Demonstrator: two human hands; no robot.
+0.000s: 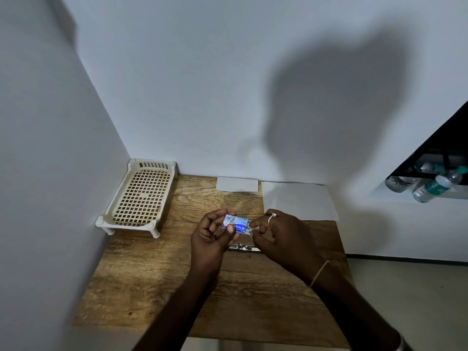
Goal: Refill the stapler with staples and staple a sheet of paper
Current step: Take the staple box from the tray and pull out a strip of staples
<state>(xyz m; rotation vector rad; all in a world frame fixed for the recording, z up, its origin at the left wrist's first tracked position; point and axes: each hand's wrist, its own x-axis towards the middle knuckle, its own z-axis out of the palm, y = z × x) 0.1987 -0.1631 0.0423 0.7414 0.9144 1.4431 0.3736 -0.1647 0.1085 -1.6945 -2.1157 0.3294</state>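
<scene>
My left hand point(212, 236) holds a small blue staple box point(235, 223) above the wooden table point(152, 269), thumb and fingers around its left end. My right hand point(281, 236) pinches the grey inner tray at the box's right end point(248, 231). Under the hands lies the metal stapler point(244, 248), mostly hidden; only a shiny strip shows. A white sheet of paper point(298, 201) lies at the table's back right, and a smaller folded white sheet point(237, 184) rests against the wall.
A cream plastic mesh rack point(139, 196) on short legs stands at the back left corner against the walls. Several plastic water bottles point(430, 186) lie on a shelf off to the right. The table's right edge drops to the floor.
</scene>
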